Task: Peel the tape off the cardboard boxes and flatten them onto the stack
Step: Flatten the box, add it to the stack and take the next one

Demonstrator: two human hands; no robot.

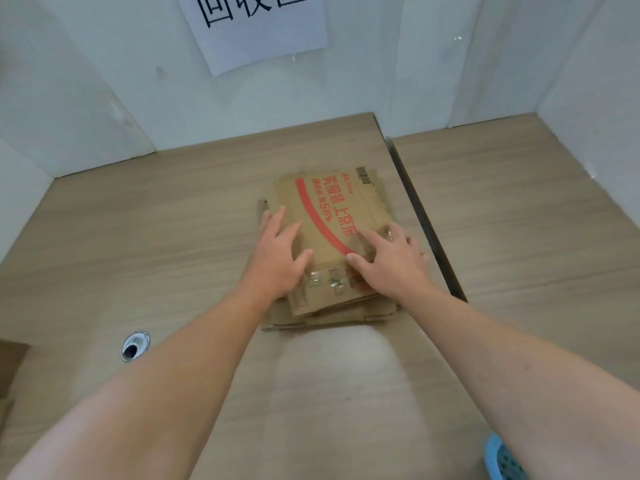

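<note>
**Cardboard pressed flat under both hands**

Brown flattened box (325,216), printed with a red stripe and red characters, lies on top of the stack (332,318) of flat cardboard near the middle of the wooden bench (156,237). The left hand (277,258) rests palm down on the box's left side, its fingers (287,226) straight and spread. The right hand (391,261) presses the right side the same way, fingers wide and holding nothing. Shiny tape scraps (329,280) cling to the box's near flap between the two hands. A dark gap (422,216) runs just right of the stack. A metal cable hole (134,345) sits near the left forearm, a paper sign (256,29) hangs on the white wall, and a blue basket (502,459) shows at the lower right.
</note>
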